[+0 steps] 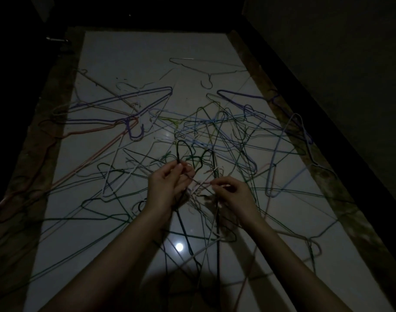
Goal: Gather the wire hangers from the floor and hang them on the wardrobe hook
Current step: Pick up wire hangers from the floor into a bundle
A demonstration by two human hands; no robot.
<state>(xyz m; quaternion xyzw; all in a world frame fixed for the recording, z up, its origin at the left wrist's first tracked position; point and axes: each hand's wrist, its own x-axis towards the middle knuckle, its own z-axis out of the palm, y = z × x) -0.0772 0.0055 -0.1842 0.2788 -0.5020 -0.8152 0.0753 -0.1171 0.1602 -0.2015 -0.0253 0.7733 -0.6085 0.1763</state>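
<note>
- Pale grey glossy floor tiles [129, 64], mottled brown border strip [341, 199] at 3 o'clock.
- Purple hanger [116, 102] at 10 o'clock, salmon-pink hanger [89, 131] beneath it.
- Light blue hanger [280, 140] at 2 o'clock.
- Dark green hanger [181, 145] at centre.

Dim room — glossy pale floor [129, 64], dark walls [339, 52], light glare [179, 246]

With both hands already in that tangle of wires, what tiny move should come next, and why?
Probably lift the pinched wires slowly: the left hand pinches a dark wire hanger hook, the right hand pinches a pale wire, and both cross other hangers.
</note>
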